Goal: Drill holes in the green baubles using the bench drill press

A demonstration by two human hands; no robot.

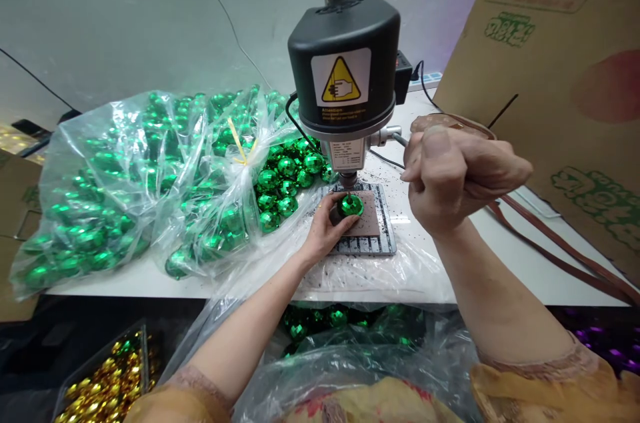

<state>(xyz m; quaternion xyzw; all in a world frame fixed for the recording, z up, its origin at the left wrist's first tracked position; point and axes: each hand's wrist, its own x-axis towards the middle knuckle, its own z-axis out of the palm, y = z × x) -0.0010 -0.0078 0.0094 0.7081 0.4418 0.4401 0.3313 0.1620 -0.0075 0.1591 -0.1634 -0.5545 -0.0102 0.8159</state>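
Observation:
My left hand [329, 228] grips a shiny green faceted ball [351, 205] from its left side, thumb in front and fingers behind. The ball sits on a brownish pad [369, 217] over the grey slotted base [387, 236] of a small bench drill press [345, 69]. Right above it is the chuck [349, 179]; whether a bit touches the ball I cannot tell. Raised at the right of the machine, my right hand [453, 169] is closed around the feed lever [399, 137], most of which the fingers hide.
Clear plastic bags [135, 176] of green balls lie left of the press, with loose green balls [286, 187] beside it. A cardboard box [565, 89] and a brown strap [555, 243] stand right. Below the table edge are a bin of gold balls [107, 383] and bagged green balls [340, 319].

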